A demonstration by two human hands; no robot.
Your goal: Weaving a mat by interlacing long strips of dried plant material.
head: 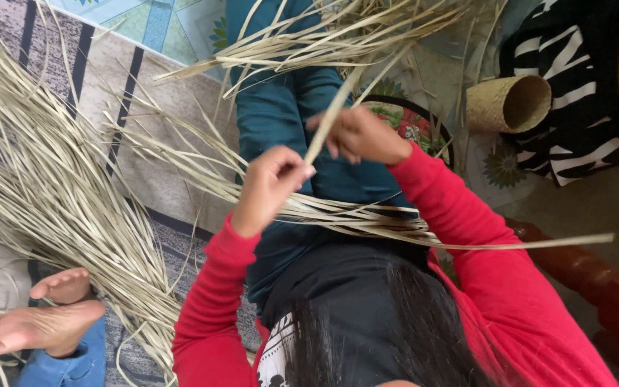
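Note:
My left hand (270, 188) and my right hand (360, 135) are raised over my lap, both in red sleeves. Together they pinch one pale dried leaf strip (334, 111), which runs upward from my left fingertips, past my right fingers, to a bundle of the same strips (324, 43) lying across my teal-trousered legs (281, 107). A second sheaf of strips (367, 218) crosses my lap just below the hands, one long end reaching far right.
A big heap of dried strips (51, 186) covers the patterned mat (173, 172) on the left. Another person's bare feet (37, 322) rest at the lower left. A rolled woven tube (510, 104) and a black-and-white striped bag (582, 93) lie upper right; reddish wooden furniture (596, 283) stands lower right.

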